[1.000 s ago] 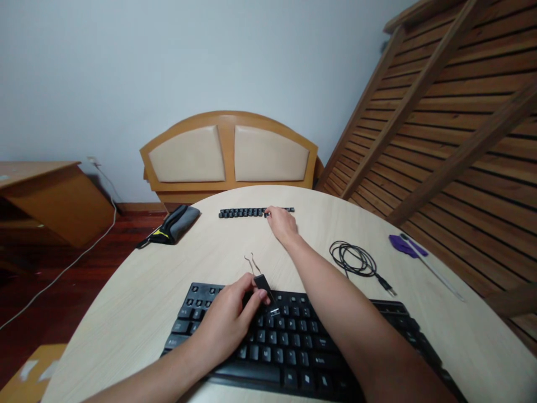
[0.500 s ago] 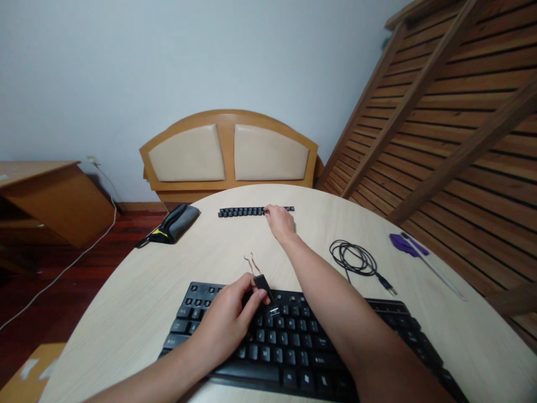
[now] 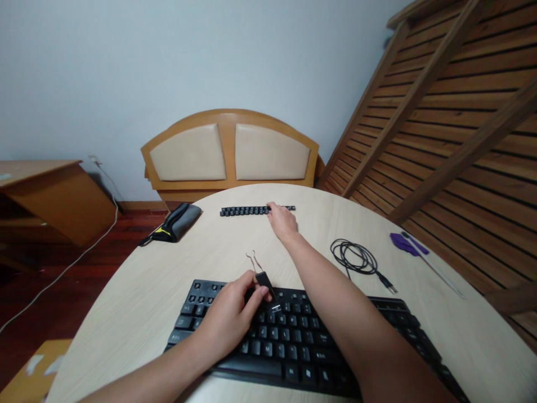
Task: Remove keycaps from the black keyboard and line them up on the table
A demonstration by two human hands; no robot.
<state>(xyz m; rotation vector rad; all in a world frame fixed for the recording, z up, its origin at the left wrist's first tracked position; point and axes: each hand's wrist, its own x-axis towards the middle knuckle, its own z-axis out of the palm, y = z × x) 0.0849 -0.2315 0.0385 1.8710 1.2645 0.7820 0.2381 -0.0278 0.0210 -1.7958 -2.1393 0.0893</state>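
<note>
My left hand (image 3: 229, 308) is closed around the black handle of a keycap puller (image 3: 264, 281), its two thin wire hooks pointing away from me. Under that hand lies a black keyboard (image 3: 251, 369); several spots at its upper left show bare sockets without caps. My right hand (image 3: 283, 221) reaches across the table to the rows of loose black keycaps (image 3: 243, 211). Its fingertips pinch a keycap (image 3: 269, 206) at the right part of the rows, mostly hidden by the fingers. My right forearm covers part of the keyboard.
On the round pale table (image 3: 201, 246), a grey and black pouch (image 3: 178, 223) lies at the left edge. A coiled black USB cable (image 3: 354, 257) is right of my right forearm. Farther right are a purple cloth (image 3: 405, 244) and a thin brush (image 3: 432, 266).
The view has shifted slightly. My right hand stays at the keycap rows, its fingers a little higher over them. The left hand still holds the keycap puller.
</note>
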